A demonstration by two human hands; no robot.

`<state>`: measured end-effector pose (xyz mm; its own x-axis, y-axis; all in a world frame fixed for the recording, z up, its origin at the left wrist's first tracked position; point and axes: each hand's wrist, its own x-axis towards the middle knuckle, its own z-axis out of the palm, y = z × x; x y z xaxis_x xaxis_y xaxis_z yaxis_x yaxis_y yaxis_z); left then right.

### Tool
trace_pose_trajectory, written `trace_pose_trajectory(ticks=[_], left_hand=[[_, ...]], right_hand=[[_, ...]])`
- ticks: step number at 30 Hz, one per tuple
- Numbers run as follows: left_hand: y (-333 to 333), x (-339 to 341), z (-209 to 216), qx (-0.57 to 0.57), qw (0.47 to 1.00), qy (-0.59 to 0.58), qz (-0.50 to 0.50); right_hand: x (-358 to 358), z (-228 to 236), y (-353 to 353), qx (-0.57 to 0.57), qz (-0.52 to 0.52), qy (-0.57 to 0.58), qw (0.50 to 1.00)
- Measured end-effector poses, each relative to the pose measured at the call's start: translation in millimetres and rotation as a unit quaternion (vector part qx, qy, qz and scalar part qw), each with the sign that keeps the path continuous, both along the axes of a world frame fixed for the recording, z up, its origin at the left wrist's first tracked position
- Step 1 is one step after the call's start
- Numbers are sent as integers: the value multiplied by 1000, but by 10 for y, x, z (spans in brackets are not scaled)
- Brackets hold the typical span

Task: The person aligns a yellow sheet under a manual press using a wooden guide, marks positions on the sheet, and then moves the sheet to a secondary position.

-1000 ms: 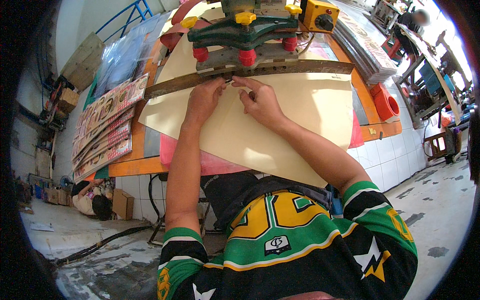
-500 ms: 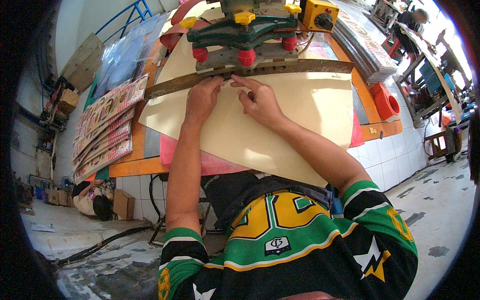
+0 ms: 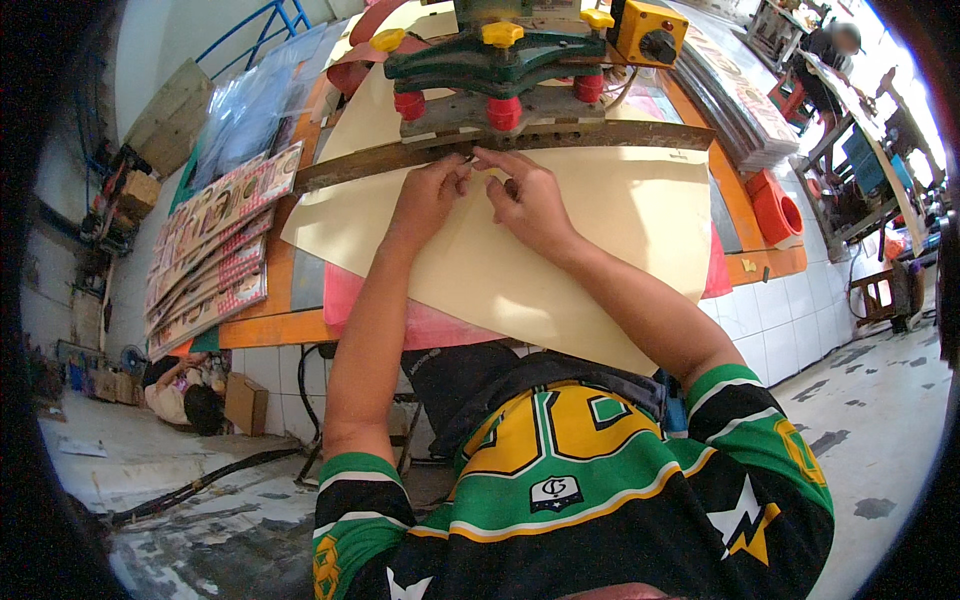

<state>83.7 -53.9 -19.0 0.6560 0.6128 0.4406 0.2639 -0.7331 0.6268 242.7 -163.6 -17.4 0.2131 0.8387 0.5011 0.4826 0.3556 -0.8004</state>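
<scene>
A large cream-coloured sheet (image 3: 600, 230) lies on the worktable, its far edge at the long rusty metal bar (image 3: 390, 156) of a dark green machine (image 3: 500, 68). My left hand (image 3: 432, 198) is over the sheet near the bar, its fingers pinched together. A tiny dark bit shows at its fingertips, too small to name. Beside it, my right hand (image 3: 530, 205) has the index finger stretched toward those fingertips and the thumb held apart. The right hand's other fingers are curled, with nothing visible held in them.
Printed panels (image 3: 215, 240) are piled on the left, near clear plastic sheets (image 3: 240, 120). A yellow control box (image 3: 648, 32) is mounted by the machine. At the right stand a red roll-shaped object (image 3: 775, 208) and a long stack of panels (image 3: 735, 100). Other people sit far left and far right.
My left hand has shifted right, bringing its fingertips close to my right index finger. A small dark bit now shows between them. The whole view has shifted slightly.
</scene>
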Motion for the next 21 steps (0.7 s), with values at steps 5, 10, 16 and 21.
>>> trace_pose_trajectory(ticks=[5,10,16,21], left_hand=[[1,69,-8,-13,997,-72,-26],[-27,48,21,-10,999,-44,-20],[-27,-39,37,24,1000,-10,-12],[-2,-50,17,20,1000,-19,1]], right_hand=[[-10,6,6,28,4,-10,1000],[-42,109,-51,27,-17,10,999],[-27,74,-36,28,-35,-3,999],[-12,1,-6,25,-13,1,1000]])
